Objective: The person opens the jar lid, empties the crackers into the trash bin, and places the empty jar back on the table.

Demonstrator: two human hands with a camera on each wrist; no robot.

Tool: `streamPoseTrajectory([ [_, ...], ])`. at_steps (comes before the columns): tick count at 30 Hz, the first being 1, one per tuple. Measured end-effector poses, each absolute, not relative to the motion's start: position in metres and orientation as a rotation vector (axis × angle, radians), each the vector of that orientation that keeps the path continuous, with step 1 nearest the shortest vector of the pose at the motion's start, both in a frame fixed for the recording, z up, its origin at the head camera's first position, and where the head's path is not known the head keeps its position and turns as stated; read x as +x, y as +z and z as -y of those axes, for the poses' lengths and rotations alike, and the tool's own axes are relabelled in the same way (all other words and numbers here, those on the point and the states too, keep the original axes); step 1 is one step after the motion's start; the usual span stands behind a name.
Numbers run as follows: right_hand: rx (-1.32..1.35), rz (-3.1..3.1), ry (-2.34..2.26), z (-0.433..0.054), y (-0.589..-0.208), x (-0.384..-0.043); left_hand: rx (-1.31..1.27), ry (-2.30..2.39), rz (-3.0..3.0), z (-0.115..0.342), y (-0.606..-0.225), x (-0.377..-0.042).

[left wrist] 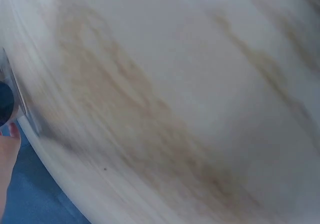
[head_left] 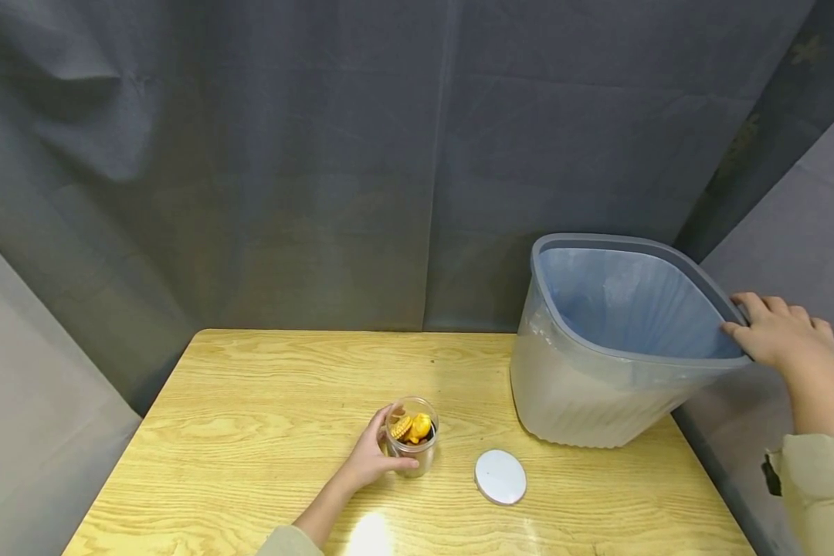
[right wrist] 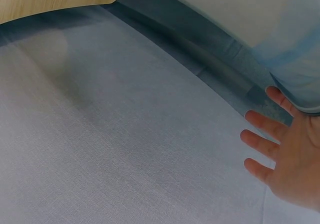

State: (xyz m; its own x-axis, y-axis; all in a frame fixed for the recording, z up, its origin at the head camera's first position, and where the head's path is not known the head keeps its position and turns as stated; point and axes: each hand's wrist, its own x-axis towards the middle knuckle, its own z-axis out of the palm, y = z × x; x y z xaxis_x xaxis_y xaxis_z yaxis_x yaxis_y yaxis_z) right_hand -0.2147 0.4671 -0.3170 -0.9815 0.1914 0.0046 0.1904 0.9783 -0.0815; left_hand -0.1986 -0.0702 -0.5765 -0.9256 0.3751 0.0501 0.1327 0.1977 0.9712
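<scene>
In the head view my left hand (head_left: 375,459) grips a clear jar (head_left: 427,457) on the table, thumb at the near side and fingers around the left. Inside the jar lie a yellow corn-shaped piece (head_left: 401,427), another yellow piece (head_left: 420,426) and darker bits. The left wrist view catches only part of that hand (left wrist: 7,156) and jar (left wrist: 6,101) at its edge. My right hand (head_left: 788,332) touches the rim of a large translucent bin (head_left: 591,394). In the right wrist view its fingers (right wrist: 265,124) are straight and spread outside the bin; the thumb is hidden.
A round white lid (head_left: 500,477) lies flat on the wooden table (head_left: 264,409), right of the jar. The bin stands at the table's back right, its grey rim reaching past the right edge. Dark curtains (head_left: 306,170) hang behind, and pale cloth (head_left: 35,417) borders the left side.
</scene>
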Motion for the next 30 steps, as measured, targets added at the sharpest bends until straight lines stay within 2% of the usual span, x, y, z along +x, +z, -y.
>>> streamPoseTrajectory([
  [10,-0.300,3.106,0.140,-0.466,-0.317,-0.213,0.500,1.867,-2.263,0.066,-0.581,-0.200],
  [20,-0.312,3.098,0.158,-0.464,-0.317,-0.214,0.555,1.893,-2.268,0.061,-0.549,-0.188],
  [30,-0.315,3.089,0.159,-0.467,-0.320,-0.215,0.500,1.942,-2.262,0.059,-0.550,-0.188],
])
